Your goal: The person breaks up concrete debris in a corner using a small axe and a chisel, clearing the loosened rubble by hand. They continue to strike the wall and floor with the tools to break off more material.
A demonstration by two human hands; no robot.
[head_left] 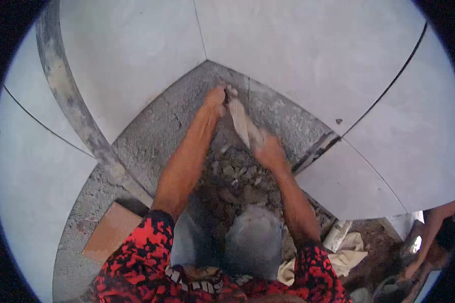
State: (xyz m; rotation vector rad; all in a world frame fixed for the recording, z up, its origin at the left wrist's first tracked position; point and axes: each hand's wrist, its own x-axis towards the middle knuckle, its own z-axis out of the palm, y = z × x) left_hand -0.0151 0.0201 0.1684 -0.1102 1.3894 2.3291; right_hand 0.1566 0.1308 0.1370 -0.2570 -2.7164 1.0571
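Note:
Stretched forward toward the corner of the grey wall section [187,83], my left hand [216,97] is closed, and what its fingers hold is too small and blurred to name. Lower and to the right, my right hand [269,147] grips the lower end of a long pale object [239,118]. The upper end of this object lies close to my left fingers. Both hands are slightly smeared by motion. Rubble and loose stones [235,174] lie below, between my forearms.
Large pale panels [308,55] surround the corner. A dirty curved strip [68,91] runs down the left, near a reddish-brown tile [111,231]. Cream cloth [350,254] and a white pipe [337,235] lie lower right. Another person's arm [432,235] shows at the right edge.

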